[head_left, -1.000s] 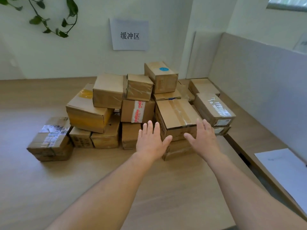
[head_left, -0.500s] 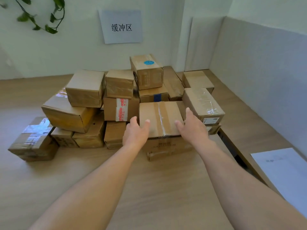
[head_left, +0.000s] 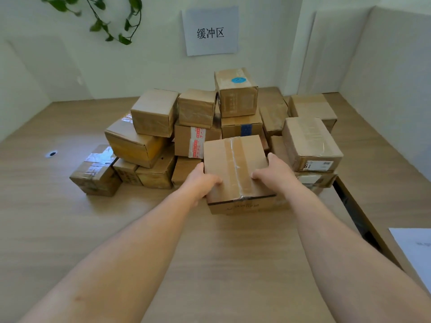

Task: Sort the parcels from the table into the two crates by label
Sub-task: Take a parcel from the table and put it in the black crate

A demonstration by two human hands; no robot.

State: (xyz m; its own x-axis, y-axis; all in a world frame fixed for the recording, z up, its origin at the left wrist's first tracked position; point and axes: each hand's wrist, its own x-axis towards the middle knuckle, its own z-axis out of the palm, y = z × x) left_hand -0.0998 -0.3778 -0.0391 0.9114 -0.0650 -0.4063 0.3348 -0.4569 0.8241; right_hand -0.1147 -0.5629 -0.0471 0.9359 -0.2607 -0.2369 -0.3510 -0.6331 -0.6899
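Note:
A pile of several brown cardboard parcels point(head_left: 198, 127) stands on the wooden table point(head_left: 70, 229). At its front is a taped parcel point(head_left: 235, 164), lifted a little above the lower box. My left hand point(head_left: 203, 180) grips its left side with the thumb on top. My right hand point(head_left: 272, 171) grips its right side the same way. A tall parcel with a blue round sticker point(head_left: 236, 92) tops the pile. No crate is in view.
A parcel with a white printed label point(head_left: 312, 145) lies just right of my right hand. A paper sign point(head_left: 211, 31) hangs on the back wall. A grey partition point(head_left: 384, 78) closes the right side; a white sheet point(head_left: 415, 250) lies near the table gap.
Both hands went from hovering open before the pile to clasping the taped front parcel on its two sides; the parcel now sits nearer to me and raised.

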